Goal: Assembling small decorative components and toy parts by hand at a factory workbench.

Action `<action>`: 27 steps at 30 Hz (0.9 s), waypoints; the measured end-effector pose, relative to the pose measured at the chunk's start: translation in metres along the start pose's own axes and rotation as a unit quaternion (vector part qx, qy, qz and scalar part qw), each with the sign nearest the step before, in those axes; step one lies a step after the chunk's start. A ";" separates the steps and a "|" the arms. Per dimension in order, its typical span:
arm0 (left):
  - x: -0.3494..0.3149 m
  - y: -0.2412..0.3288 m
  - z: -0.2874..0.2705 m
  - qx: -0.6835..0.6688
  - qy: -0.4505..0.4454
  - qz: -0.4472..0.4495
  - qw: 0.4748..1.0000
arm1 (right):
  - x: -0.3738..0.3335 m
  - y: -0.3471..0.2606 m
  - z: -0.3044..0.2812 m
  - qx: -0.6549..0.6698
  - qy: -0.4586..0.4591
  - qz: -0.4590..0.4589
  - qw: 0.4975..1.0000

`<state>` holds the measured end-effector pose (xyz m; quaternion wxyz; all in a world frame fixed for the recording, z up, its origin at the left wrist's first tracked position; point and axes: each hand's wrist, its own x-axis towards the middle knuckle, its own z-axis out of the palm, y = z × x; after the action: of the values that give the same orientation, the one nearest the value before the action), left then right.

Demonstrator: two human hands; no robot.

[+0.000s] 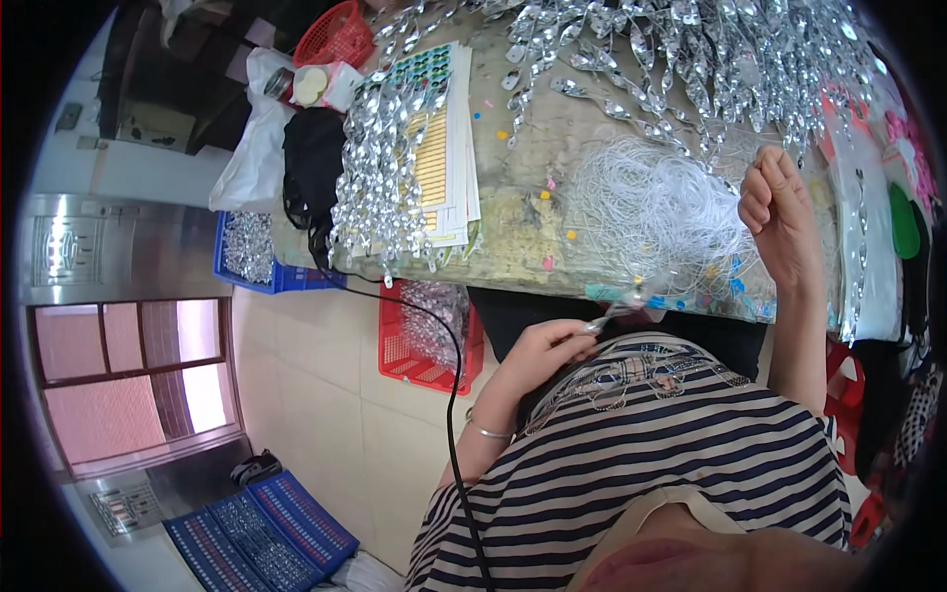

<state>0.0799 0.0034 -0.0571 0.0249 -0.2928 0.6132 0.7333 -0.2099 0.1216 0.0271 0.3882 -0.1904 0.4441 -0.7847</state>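
Note:
Close to my body, just off the table's front edge, my left hand (548, 353) pinches a shiny silver spoon-shaped piece (614, 311), blurred at its far end. My right hand (779, 202) is raised over the right part of the table with its fingers closed together. Whatever it may hold is too fine to make out. Between the hands lies a loose tangle of thin white thread (663, 202). Beyond it, many strands of silver faceted pieces (681, 59) cover the far side of the table (503, 227).
Paper sheets (460, 168) lie at the left, partly under more silver strands (375, 178), beside a black bag (314, 163). A red basket (395, 345) and blue crate (247, 247) hold silver pieces below. A black cable (456, 395) hangs past my left arm.

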 end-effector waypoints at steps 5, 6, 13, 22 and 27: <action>-0.002 0.007 -0.022 0.011 0.244 0.083 0.966 | 0.002 0.012 -0.005 -0.069 0.021 0.004 0.997; 0.001 0.014 -0.033 0.083 0.295 0.073 0.949 | 0.001 0.016 0.000 -0.082 0.006 0.021 0.996; 0.042 0.073 -0.104 0.344 0.500 0.286 0.741 | -0.012 0.045 0.008 -0.153 -0.073 0.111 0.979; 0.086 0.075 -0.181 0.502 0.552 0.165 0.645 | -0.006 0.059 0.028 -0.232 -0.137 0.186 0.945; 0.075 0.055 -0.120 0.491 0.528 0.276 0.635 | 0.054 0.082 0.052 -0.322 -0.195 0.138 0.916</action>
<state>0.0439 -0.1436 -0.0525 -0.3671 -0.3918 0.8435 0.0171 -0.1742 0.0265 -0.0169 0.4894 -0.3914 0.6098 -0.4852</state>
